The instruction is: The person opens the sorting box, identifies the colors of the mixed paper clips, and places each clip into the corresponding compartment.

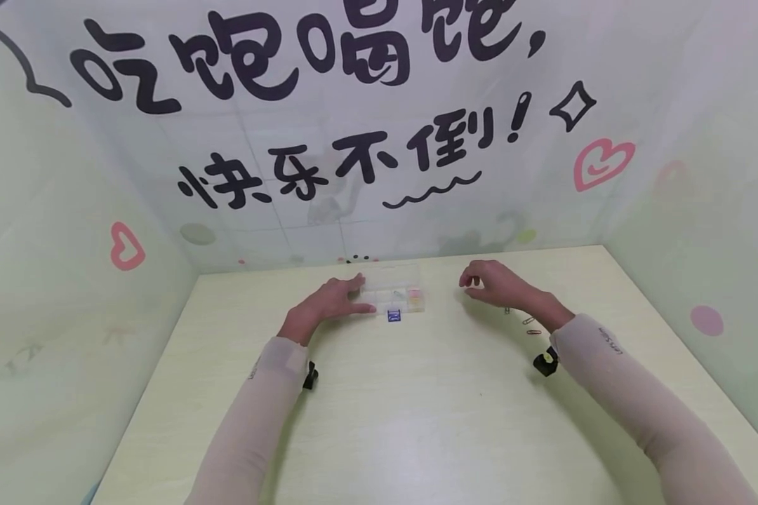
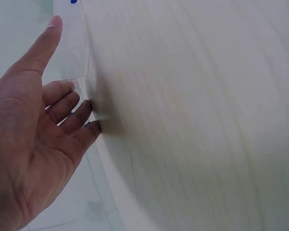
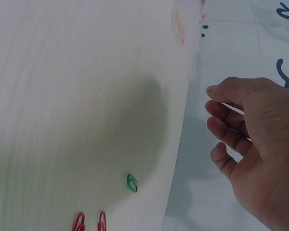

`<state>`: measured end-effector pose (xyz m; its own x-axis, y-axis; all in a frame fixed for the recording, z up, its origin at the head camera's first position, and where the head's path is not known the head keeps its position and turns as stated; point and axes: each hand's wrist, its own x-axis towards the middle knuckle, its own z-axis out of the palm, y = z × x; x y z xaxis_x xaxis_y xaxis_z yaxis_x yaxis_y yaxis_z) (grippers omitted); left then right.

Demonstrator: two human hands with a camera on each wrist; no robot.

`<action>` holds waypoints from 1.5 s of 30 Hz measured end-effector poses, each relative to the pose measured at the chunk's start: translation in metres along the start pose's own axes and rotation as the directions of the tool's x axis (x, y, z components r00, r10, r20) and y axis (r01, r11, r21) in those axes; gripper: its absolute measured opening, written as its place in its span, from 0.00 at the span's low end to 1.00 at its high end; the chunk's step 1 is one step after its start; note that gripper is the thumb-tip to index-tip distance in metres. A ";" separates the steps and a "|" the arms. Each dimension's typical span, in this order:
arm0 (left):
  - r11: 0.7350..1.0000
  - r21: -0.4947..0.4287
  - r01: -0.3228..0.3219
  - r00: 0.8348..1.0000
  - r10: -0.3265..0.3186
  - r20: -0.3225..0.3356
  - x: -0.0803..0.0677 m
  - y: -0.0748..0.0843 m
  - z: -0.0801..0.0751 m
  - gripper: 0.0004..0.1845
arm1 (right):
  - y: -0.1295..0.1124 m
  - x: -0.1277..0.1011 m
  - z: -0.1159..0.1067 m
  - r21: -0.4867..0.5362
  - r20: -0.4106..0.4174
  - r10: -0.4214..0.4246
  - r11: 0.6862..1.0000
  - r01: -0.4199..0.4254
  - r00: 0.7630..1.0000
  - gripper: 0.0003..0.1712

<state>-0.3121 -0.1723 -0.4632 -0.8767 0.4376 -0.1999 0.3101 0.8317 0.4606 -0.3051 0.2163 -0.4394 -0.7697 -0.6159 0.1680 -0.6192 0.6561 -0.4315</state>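
bare table (image 1: 417,421) in front, clear box (image 1: 394,289) and paper clips (image 1: 529,321) near walls

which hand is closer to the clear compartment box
Left. The left hand rests against the left end of the clear compartment box; the right hand hovers off to its right, apart from it, above the paper clips.

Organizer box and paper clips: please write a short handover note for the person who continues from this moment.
Left hand: fingers straight, resting against the clear organizer box at the far middle of the table.
Right hand: loosely curled, holds nothing, hovers right of the box.
Done: box compartments hold some small items; contents too small to tell.
Left: paper clips lie loose on the table under the right wrist, one green, two red.
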 end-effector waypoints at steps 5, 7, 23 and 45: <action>1.000 -0.004 0.005 1.000 -0.005 0.001 0.001 0.000 -0.001 0.53 | 0.014 -0.013 -0.005 -0.013 0.025 0.007 1.000 -0.007 1.000 0.08; 1.000 -0.007 0.004 1.000 -0.004 -0.001 0.001 0.000 -0.001 0.54 | 0.018 -0.017 -0.008 -0.012 0.036 0.006 1.000 -0.005 0.999 0.07; 1.000 -0.023 0.003 1.000 -0.002 0.004 0.001 -0.002 -0.001 0.54 | 0.041 -0.045 -0.018 -0.016 0.107 -0.020 1.000 0.021 0.994 0.07; 0.999 -0.035 0.017 1.000 -0.017 0.004 0.000 -0.002 0.000 0.54 | 0.062 -0.060 -0.015 0.032 0.161 0.110 0.993 -0.116 0.981 0.09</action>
<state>-0.3124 -0.1740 -0.4641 -0.8801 0.4252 -0.2111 0.2822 0.8262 0.4875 -0.2997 0.3005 -0.4635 -0.7979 -0.6023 -0.0253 -0.5200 0.7089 -0.4765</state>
